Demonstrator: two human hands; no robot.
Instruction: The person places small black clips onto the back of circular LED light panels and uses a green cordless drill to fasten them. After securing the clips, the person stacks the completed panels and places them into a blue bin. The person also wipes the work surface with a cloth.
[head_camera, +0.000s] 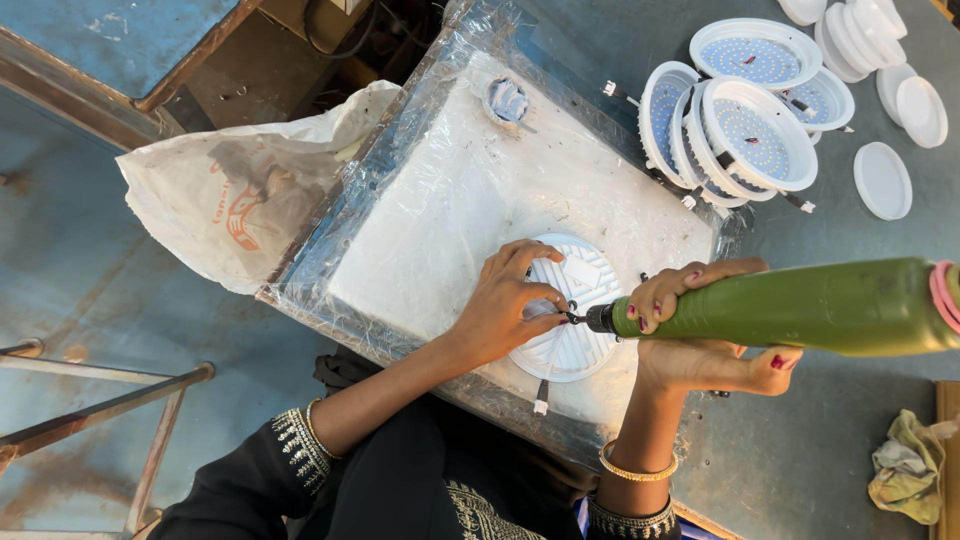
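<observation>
Left hand (505, 305) pinches a screw on the round lamp back (572, 310) — right hand (690, 325), at 3 o'clock, fingers wrapped round green screwdriver (800, 305).

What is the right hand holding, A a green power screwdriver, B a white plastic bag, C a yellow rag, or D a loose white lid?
A: the right hand grips a green power screwdriver, its tip at the round white lamp back steadied by the left hand.
</observation>
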